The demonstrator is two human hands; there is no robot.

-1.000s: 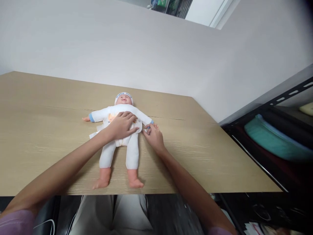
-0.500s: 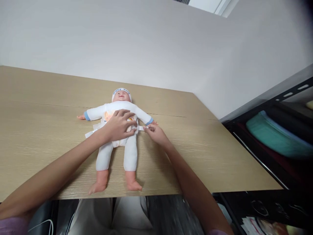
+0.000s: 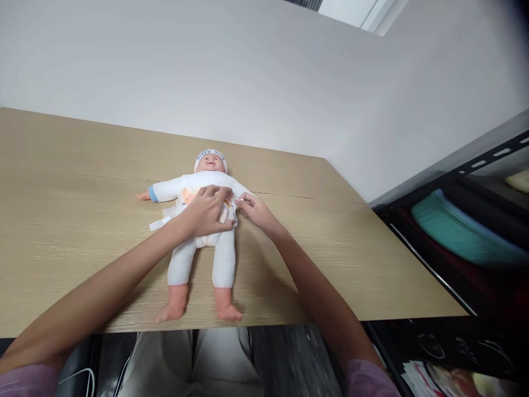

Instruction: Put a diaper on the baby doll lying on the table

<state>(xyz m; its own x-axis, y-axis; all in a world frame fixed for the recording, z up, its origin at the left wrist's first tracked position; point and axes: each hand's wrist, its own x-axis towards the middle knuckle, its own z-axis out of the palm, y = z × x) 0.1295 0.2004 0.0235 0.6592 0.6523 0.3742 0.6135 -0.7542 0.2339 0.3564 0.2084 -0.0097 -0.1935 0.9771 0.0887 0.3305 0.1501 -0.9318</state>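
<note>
A baby doll (image 3: 223, 259) in a white suit and printed headband lies on its back, feet towards me. A white diaper (image 3: 209, 239) with a coloured print wraps its waist. My left hand (image 3: 209, 212) rests across the diaper's front, fingers spread and thumb apart. At the waist's right side, my right hand (image 3: 256, 211) pinches the diaper's fastening tab (image 3: 237, 202), mostly hidden by the fingertips. Loose white tabs (image 3: 157, 225) stick out on the diaper's left side. The doll's arm on the right is partly hidden behind my right hand.
The doll lies on a wooden table (image 3: 330, 259) with its feet near the front edge. Behind it rises a pale wall (image 3: 206, 71). A black rack (image 3: 475, 182) at the right holds a teal item (image 3: 463, 231). Papers (image 3: 430, 380) sit lower down.
My right hand has brought the tab upward and in against the diaper's waist; before, it was pulled out to the right. My left hand stays on the diaper, its fingers slightly shifted.
</note>
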